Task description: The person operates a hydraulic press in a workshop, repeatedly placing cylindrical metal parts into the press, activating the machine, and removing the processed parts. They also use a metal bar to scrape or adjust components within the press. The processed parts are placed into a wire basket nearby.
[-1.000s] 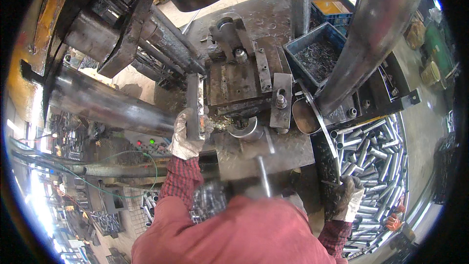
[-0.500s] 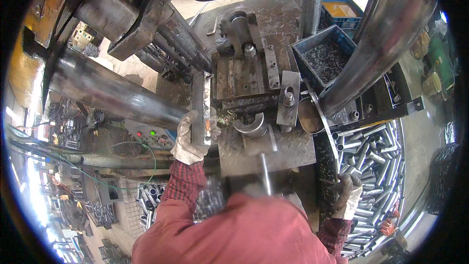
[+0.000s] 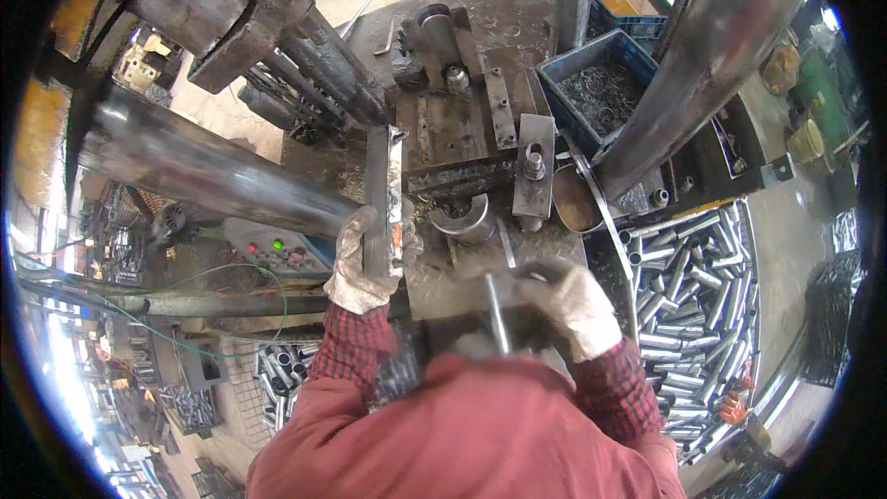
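Observation:
My left hand [image 3: 358,263], in a stained work glove, is closed around the lower end of an upright metal bar [image 3: 378,203] at the left of the machine bed. My right hand [image 3: 568,300], also gloved, is over the front of the bed, its fingers smeared by motion. Close to its left stands a shiny metal rod [image 3: 497,314]; whether the hand touches it I cannot tell. Beyond the hand is a half-round metal cradle [image 3: 467,222]. A bolted steel block [image 3: 533,166] sits to the cradle's right.
Thick steel columns [image 3: 212,166] [image 3: 707,74] slant on both sides. A blue bin [image 3: 596,88] of metal rings stands at the back right. Many cut tubes [image 3: 688,314] lie heaped at the right. A panel with lit buttons [image 3: 277,248] is at the left.
My right hand has swung left from beside the tube heap to the front of the machine bed. My left hand stays on the bar. The view has shifted slightly.

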`<state>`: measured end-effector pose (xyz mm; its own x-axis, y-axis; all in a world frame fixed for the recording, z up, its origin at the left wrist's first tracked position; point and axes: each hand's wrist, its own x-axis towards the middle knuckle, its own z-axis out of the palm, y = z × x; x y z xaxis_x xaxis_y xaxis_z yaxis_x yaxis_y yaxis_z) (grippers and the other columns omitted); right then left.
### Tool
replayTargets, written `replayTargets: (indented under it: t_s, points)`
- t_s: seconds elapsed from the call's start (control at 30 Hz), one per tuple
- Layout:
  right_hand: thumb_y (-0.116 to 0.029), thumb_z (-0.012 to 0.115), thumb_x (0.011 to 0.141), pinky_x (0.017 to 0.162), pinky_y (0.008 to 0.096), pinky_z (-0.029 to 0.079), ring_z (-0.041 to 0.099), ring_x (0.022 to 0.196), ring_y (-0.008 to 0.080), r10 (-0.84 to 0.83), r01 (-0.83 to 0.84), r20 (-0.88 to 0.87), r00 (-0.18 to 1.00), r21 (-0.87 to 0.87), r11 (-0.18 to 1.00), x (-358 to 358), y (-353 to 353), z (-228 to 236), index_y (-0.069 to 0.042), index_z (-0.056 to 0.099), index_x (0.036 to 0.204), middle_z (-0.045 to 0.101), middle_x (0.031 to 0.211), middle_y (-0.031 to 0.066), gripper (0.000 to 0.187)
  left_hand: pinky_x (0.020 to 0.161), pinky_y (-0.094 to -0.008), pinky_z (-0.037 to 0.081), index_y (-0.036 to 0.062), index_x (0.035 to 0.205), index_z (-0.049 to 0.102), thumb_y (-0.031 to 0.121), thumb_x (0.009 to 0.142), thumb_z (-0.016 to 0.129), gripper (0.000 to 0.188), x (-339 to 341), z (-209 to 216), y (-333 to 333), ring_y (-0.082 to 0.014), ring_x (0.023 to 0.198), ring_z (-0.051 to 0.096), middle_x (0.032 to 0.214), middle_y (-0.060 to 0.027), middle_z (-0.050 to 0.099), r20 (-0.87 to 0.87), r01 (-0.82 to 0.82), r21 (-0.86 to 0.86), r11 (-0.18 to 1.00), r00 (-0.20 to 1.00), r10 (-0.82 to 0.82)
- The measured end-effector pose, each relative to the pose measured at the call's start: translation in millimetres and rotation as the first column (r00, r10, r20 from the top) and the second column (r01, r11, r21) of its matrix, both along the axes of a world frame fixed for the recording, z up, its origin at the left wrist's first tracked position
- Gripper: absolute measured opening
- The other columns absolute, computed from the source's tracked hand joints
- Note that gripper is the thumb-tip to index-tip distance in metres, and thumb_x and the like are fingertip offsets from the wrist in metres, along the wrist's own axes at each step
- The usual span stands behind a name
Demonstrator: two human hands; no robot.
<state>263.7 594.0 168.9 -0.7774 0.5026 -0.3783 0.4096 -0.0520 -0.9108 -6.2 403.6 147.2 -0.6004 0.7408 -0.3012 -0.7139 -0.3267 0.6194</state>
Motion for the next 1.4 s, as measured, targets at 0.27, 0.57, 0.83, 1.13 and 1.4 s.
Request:
replayTargets:
  t_s: [0.27, 0.57, 0.83, 1.13, 1.4]
  points:
    - [-0.036, 0.076, 0.099, 0.081, 0.0344, 0.056, 0.070, 0.088, 0.0146, 0.173, -0.206, -0.195, 0.965, -0.166, 0.964, -106, -22, 0, 0.000, 0.079, 0.121, 0.080, 0.099, 0.0112, 0.043, 0.080, -0.0366, 0.063, 0.0039, 0.137, 0.065, 0.042, 0.104, 0.071, 0.051, 22, -21, -13, -0.0241, 0.095, 0.073, 0.116, -0.0133, 0.074, -0.065, -0.110, -0.141, 0.984, 0.993, 0.102]
    - [-0.031, 0.078, 0.096, 0.078, 0.0305, 0.053, 0.066, 0.087, 0.0119, 0.154, -0.252, -0.274, 0.949, -0.368, 0.895, -129, -36, -33, -0.003, 0.079, 0.118, 0.077, 0.098, 0.0027, 0.035, 0.085, -0.0377, 0.062, 0.0114, 0.140, 0.062, 0.054, 0.107, 0.065, 0.054, 13, -81, -40, -0.0226, 0.099, 0.073, 0.123, -0.0082, 0.072, -0.283, -0.150, -0.167, 0.974, 0.954, 0.099]
    - [-0.026, 0.077, 0.097, 0.075, 0.0335, 0.056, 0.070, 0.089, 0.0165, 0.135, -0.250, -0.289, 0.948, -0.412, 0.876, -135, -40, -45, 0.001, 0.080, 0.109, 0.077, 0.098, 0.0076, 0.030, 0.083, -0.0366, 0.064, 0.0091, 0.143, 0.061, 0.053, 0.107, 0.065, 0.057, 25, -56, -36, -0.0227, 0.102, 0.074, 0.127, -0.0120, 0.072, -0.319, -0.083, -0.204, 0.976, 0.948, 0.014]
    - [-0.023, 0.079, 0.096, 0.067, 0.0340, 0.057, 0.069, 0.080, 0.0165, 0.109, -0.240, -0.284, 0.952, -0.482, 0.842, -136, -42, -49, 0.001, 0.081, 0.108, 0.077, 0.093, 0.0072, 0.027, 0.081, -0.0358, 0.064, 0.0081, 0.135, 0.065, 0.044, 0.105, 0.070, 0.048, 21, -58, -28, -0.0220, 0.100, 0.075, 0.124, -0.0131, 0.073, -0.277, 0.007, -0.212, 0.977, 0.959, -0.067]
    - [-0.027, 0.077, 0.100, 0.066, 0.0365, 0.058, 0.070, 0.073, 0.0168, 0.287, -0.331, -0.238, 0.928, -0.171, 0.928, -126, -48, -95, 0.000, 0.084, 0.097, 0.075, 0.076, 0.0146, 0.028, 0.079, -0.0410, 0.066, 0.0073, 0.132, 0.067, 0.036, 0.100, 0.073, 0.044, 38, -60, -32, -0.0280, 0.093, 0.075, 0.116, -0.0149, 0.074, -0.076, 0.032, -0.293, 0.956, 0.995, -0.056]
